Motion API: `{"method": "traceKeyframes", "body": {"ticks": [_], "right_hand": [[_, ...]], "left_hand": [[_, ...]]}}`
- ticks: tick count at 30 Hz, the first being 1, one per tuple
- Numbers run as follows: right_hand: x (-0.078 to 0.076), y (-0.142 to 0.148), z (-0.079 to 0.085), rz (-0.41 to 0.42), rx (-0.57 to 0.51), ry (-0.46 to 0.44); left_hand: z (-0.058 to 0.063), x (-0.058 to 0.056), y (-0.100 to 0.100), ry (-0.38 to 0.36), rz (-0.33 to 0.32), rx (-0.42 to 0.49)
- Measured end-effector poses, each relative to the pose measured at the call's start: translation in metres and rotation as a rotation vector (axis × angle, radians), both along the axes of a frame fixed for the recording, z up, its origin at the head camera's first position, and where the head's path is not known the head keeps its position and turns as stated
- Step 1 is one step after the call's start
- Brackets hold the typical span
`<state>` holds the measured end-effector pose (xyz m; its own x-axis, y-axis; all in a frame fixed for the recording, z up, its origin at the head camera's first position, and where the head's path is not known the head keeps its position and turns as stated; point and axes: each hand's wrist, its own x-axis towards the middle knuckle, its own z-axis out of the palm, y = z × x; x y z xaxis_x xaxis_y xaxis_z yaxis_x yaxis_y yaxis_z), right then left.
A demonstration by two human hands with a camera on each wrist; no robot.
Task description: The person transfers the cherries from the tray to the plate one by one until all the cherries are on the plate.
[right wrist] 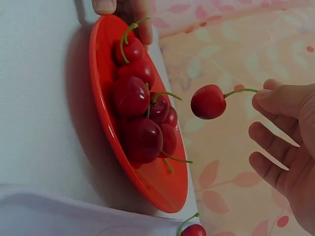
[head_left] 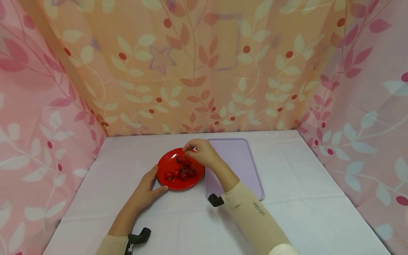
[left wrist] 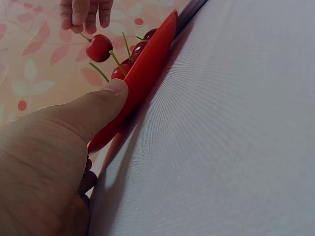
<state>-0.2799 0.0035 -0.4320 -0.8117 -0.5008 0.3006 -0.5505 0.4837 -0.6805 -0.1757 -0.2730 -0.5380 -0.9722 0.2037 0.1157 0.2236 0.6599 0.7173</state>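
Now the right hand pinches a glossy cherry (by its curved stem); the left hand grips a shiny plate.

Soft light, faint shadows, dimmer wrist views.

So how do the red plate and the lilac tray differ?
Shape: the red plate is round; the lilac tray is rectangular with rounded corners.
Size: the plate looks smaller than the tray in the head view.
Contact: the left hand touches the plate's rim; no hand visibly touches the tray.
Shared: both have a raised rim and lie on the white cloth.
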Motion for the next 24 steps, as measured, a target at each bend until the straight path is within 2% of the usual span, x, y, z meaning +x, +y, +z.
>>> {"method": "traceKeyframes", "body": {"ticks": [6,16,24], "right_hand": [[-0.004,-0.01,-0.005,0.004,0.038,-0.022],[-0.011,-0.028,-0.011,0.068,0.084,-0.041],[-0.016,-0.046,-0.016,0.101,0.128,-0.019]], "left_hand": [[-0.001,-0.001,-0.001,0.011,-0.005,0.007],[-0.002,-0.001,-0.001,0.027,-0.001,-0.001],[-0.003,-0.001,0.0,0.041,-0.001,0.0]]}}
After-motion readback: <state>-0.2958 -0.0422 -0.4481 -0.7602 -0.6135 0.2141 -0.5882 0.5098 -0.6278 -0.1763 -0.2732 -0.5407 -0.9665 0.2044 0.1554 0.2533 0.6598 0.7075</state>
